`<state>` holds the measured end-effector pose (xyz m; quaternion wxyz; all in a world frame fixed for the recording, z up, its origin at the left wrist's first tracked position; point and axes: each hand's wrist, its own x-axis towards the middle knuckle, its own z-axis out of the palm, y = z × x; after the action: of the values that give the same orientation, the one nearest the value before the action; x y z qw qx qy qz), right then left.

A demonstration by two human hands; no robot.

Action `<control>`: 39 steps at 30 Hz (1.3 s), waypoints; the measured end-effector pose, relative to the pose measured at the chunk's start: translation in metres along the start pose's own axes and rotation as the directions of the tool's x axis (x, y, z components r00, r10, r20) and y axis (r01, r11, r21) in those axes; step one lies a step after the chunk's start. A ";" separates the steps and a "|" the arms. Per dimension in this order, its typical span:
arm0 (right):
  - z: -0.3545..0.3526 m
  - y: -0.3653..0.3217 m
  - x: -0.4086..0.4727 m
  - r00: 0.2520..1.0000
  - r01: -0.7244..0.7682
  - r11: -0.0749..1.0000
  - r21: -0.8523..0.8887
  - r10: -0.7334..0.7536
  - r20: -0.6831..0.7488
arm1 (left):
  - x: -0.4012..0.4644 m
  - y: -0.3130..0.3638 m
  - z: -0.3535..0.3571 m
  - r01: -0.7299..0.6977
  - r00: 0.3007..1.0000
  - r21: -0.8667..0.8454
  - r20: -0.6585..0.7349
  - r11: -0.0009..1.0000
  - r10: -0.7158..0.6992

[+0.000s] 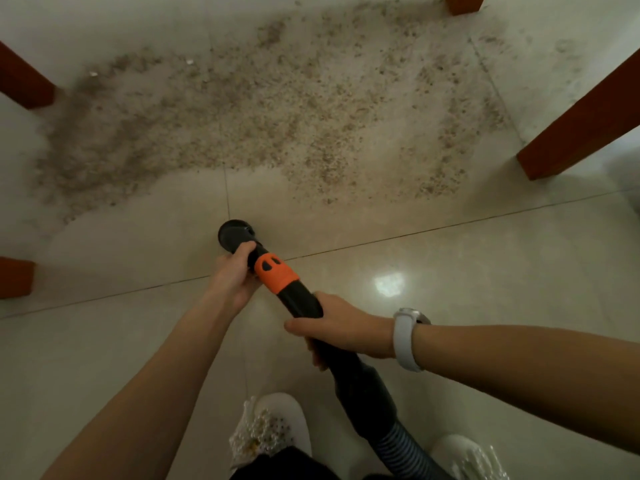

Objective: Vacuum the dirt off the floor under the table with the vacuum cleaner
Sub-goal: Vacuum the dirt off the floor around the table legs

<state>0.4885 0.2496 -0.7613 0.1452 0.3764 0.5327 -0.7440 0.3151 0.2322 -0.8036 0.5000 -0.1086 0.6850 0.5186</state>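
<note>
A: Four wooden bench legs showed at the edges of the pale tiled floor (450,271), didn't they?

B: They did. One stood far left (24,81), one at the top (464,3), one at the right (581,123), and a stub at the near left (15,277). Between them a wide patch of gritty dirt (259,112) lay spread over the tiles, thickest toward the left.

A: And where was the vacuum cleaner?

B: Its black hose (374,410) ran up from between the person's two white shoes (273,427) to an orange collar (277,273). The round black nozzle (233,233) sat low over clean tile, just short of the dirt's near edge. Whether it touched the floor could not be told.

A: How did the person hold it?

B: With both hands. The left hand (232,278) had its fingers curled round the black neck just behind the nozzle. The right hand (339,330) gripped the tube below the orange collar, fingers wrapped underneath. A white watch (407,337) sat on the right wrist.
</note>
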 end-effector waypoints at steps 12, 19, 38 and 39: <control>0.020 0.001 -0.004 0.950 0.000 0.955 -0.297 -0.092 -0.299 | -0.022 -0.014 0.017 0.005 1.000 -0.024 0.021 1.000 -0.004; -0.016 -0.023 0.005 0.930 0.023 0.966 -0.258 -0.116 -0.349 | -0.027 0.006 0.059 -0.053 0.991 0.024 0.124 0.998 0.049; -0.019 0.019 -0.001 0.941 0.070 0.941 -0.330 -0.172 -0.291 | -0.023 -0.008 0.052 -0.144 0.977 -0.023 0.156 0.989 0.146; -0.017 0.017 -0.003 0.941 0.065 0.942 -0.329 -0.167 -0.294 | -0.025 -0.010 0.051 -0.131 0.976 -0.040 0.173 0.991 0.136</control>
<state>0.5076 0.2574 -0.7736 0.0709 0.4309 0.6821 -0.5865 0.3627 0.2609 -0.7876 0.5205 -0.0235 0.6368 0.5683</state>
